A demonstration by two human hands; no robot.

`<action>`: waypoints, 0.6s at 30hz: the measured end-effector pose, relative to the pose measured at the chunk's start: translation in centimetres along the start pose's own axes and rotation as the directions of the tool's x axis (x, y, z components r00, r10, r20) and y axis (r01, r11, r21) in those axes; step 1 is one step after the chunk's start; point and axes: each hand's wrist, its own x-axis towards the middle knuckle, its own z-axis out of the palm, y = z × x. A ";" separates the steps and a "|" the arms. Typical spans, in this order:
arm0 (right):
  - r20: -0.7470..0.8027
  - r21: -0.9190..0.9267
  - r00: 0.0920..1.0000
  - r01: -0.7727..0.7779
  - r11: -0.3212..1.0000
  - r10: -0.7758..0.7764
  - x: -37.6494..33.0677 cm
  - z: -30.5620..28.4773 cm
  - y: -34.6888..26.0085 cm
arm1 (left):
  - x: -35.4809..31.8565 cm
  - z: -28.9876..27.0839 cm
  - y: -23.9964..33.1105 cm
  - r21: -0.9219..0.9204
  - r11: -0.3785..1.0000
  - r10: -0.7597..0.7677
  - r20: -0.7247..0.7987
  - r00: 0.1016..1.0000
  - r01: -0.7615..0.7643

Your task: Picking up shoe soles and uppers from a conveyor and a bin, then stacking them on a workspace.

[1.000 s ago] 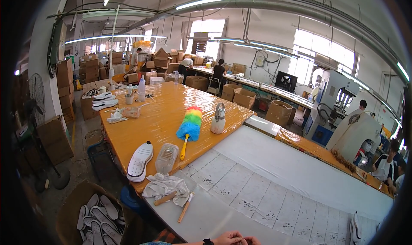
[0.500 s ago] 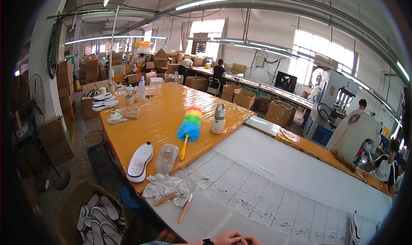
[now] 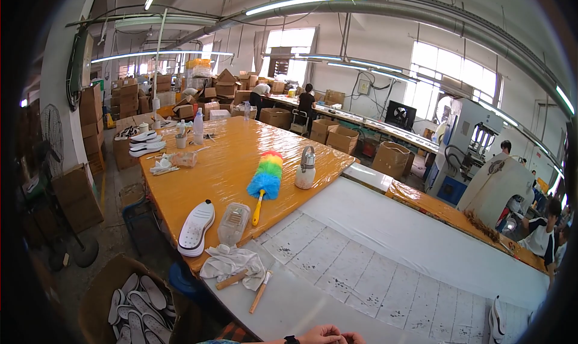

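Observation:
At the lower edge of the picture my left hand [image 3: 323,334] and my right hand [image 3: 351,338] meet, fingers bent and pinched together. The frame cuts them off, so whatever lies between the fingertips is hidden. A dark watch [image 3: 292,340] is on my left wrist. Nearest to the hands, on the pale worktop, lies a brush [image 3: 261,291] with a wooden handle. Beside it is a crumpled white cloth [image 3: 232,264] with another wooden handle [image 3: 232,279] on it. White shoe soles [image 3: 197,228] are stacked left of a clear plastic box [image 3: 233,222].
A rainbow duster [image 3: 265,178] and a lidded bottle [image 3: 305,168] stand or lie on the orange table [image 3: 223,163]. A carton [image 3: 90,308] of soles sits at lower left. More soles [image 3: 497,320] stand at lower right. Co-workers [image 3: 306,100] are at the far bench.
My hands have stayed almost still at the lower edge. Far off at the back left, a person has bent lower behind the cartons. A co-worker at the right edge has shifted slightly.

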 end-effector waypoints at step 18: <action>0.003 -0.011 1.000 0.000 1.000 0.000 -1.7 -5.4 -0.1 | 0.6 5.6 -1.0 -0.031 0.999 -0.016 -0.013 1.000 0.015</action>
